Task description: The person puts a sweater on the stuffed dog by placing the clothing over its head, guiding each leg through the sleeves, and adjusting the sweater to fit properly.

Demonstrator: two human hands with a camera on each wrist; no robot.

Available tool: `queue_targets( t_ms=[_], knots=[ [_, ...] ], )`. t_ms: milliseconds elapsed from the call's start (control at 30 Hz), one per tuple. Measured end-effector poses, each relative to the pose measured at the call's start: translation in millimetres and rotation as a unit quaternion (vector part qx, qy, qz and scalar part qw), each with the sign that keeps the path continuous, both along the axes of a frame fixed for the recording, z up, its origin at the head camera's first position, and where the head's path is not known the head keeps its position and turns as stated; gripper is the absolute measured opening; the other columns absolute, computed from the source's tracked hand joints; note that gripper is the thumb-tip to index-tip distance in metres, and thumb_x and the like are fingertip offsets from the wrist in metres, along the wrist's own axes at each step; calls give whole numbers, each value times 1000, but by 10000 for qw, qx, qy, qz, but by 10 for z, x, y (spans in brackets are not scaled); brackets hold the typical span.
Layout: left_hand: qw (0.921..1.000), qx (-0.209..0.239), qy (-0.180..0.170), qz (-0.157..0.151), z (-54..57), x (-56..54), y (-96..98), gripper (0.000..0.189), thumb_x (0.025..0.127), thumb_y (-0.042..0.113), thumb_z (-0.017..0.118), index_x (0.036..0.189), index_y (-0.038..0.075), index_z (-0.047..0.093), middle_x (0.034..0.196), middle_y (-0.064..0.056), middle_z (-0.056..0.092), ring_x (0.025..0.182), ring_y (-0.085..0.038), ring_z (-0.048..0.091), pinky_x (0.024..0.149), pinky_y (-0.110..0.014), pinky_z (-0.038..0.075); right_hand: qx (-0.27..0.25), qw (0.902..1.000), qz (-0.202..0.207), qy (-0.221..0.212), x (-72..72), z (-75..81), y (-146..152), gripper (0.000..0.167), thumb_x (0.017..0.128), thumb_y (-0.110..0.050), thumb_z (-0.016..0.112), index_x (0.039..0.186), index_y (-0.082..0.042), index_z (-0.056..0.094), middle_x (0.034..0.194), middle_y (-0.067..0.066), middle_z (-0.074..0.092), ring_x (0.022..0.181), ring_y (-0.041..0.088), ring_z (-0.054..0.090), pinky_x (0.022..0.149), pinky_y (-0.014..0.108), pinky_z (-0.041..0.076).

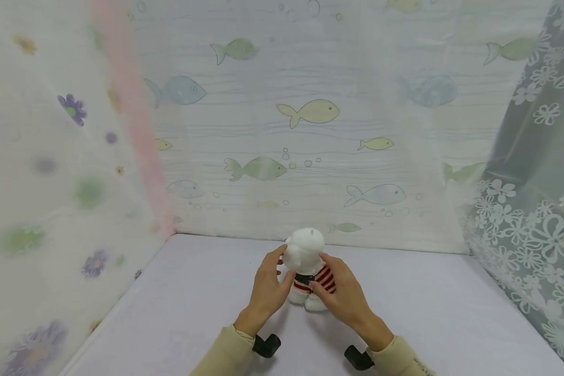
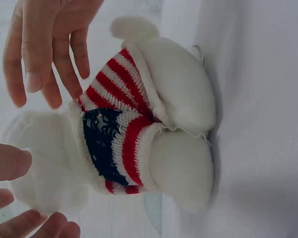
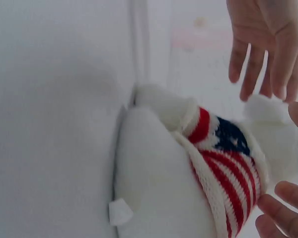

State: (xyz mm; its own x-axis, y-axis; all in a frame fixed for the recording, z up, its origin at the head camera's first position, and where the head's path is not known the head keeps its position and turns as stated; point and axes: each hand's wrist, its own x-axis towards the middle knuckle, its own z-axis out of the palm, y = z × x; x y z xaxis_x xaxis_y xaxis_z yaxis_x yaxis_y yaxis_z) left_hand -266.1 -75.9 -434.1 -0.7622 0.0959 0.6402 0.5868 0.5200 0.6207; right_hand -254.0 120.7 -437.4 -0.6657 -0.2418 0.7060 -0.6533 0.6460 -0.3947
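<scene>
A white plush toy [image 1: 305,245] sits upright on the white tabletop, its white legs forward. It wears a knitted sweater [image 2: 116,82] with red and white stripes and a navy patch. My left hand [image 1: 269,284] is at the left side of its head, fingers spread and loosely bent, the thumb overlapping the head in the left wrist view. On the other side my right hand [image 1: 345,291] has its relaxed fingers close against the head and the sweater's shoulder. Neither hand is closed round the toy. A small white tag [image 3: 120,212] sticks out low on the plush.
The white table [image 1: 207,292] ends at a backdrop [image 1: 244,125] printed with fish. A flowered curtain [image 1: 37,203] hangs at the left, and a grey lace-patterned one [image 1: 536,198] at the right. Black wrist mounts [image 1: 267,345] sit under both sleeves.
</scene>
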Motion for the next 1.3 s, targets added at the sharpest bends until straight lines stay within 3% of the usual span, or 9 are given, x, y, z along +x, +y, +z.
queue_targets(
  t_ms=[133, 267, 533, 800, 867, 1000, 1067, 1133, 1300],
  knots=[
    [9992, -222, -182, -282, 31, 21, -1, 60, 88, 11, 68, 141, 4, 42, 118, -11, 54, 100, -24, 56, 76, -38, 51, 239, 9996, -59, -166, 41, 10, -37, 70, 81, -28, 76, 140, -9, 45, 121, 13, 57, 104, 25, 55, 75, 42, 51],
    [9981, -439, -268, -331, 41, 32, 2, 56, 89, 12, 67, 139, 4, 44, 114, -11, 53, 98, -25, 56, 76, -34, 50, 321, 9991, -92, -242, 57, 21, -38, 72, 81, -31, 76, 142, -10, 43, 122, 13, 57, 103, 25, 54, 75, 41, 51],
    [9984, -498, -9, -278, 73, 101, 58, 36, 86, 7, 68, 121, 4, 58, 102, -7, 56, 92, -21, 57, 74, -34, 52, 379, 9992, -90, -30, 16, -9, -1, 69, 86, -34, 71, 144, -11, 41, 126, 15, 55, 108, 27, 54, 80, 46, 50],
    [9937, -776, 94, -803, 121, 245, 189, 36, 86, 8, 69, 121, 2, 60, 99, -7, 58, 88, -20, 59, 73, -29, 52, 47, 9998, -171, -67, -31, 5, 76, 60, 89, -23, 67, 142, -8, 43, 124, 16, 57, 110, 31, 55, 84, 50, 49],
    [9945, -751, 277, -679, 112, 233, 197, 35, 86, 8, 69, 119, 3, 60, 96, -6, 58, 85, -18, 58, 70, -27, 51, -36, 9998, -183, 60, -42, 13, 88, 57, 88, -20, 68, 139, -7, 46, 120, 14, 59, 107, 29, 56, 83, 48, 49],
    [9975, -478, 516, 58, 84, 149, 145, 39, 84, 9, 70, 120, 3, 57, 101, -9, 54, 91, -22, 54, 74, -31, 48, -367, 9985, -80, 397, -56, 27, 80, 44, 85, -9, 70, 126, -3, 55, 99, 6, 61, 89, 18, 58, 70, 35, 51],
    [9980, -402, 381, 297, 72, 100, 95, 47, 84, 10, 69, 127, 2, 52, 113, -13, 51, 103, -27, 50, 83, -38, 47, -551, 9974, 54, 461, -54, 34, 65, 38, 84, -3, 70, 120, -1, 57, 90, 2, 59, 80, 13, 57, 62, 29, 49],
    [9989, -384, 96, 270, 70, 66, 48, 57, 84, 12, 69, 134, 0, 46, 125, -17, 47, 115, -32, 44, 91, -46, 43, -645, 9970, 195, 380, -46, 41, 46, 36, 84, 1, 69, 118, -1, 57, 87, -1, 59, 76, 9, 56, 58, 24, 47],
    [9969, -399, -575, -351, 79, 48, 9, 59, 88, 16, 66, 138, -2, 41, 132, -16, 49, 119, -28, 48, 92, -46, 45, -591, 9978, 287, 94, -10, 59, 19, 44, 83, -1, 72, 123, -4, 54, 91, 0, 63, 80, 11, 61, 61, 28, 51]
  ],
)
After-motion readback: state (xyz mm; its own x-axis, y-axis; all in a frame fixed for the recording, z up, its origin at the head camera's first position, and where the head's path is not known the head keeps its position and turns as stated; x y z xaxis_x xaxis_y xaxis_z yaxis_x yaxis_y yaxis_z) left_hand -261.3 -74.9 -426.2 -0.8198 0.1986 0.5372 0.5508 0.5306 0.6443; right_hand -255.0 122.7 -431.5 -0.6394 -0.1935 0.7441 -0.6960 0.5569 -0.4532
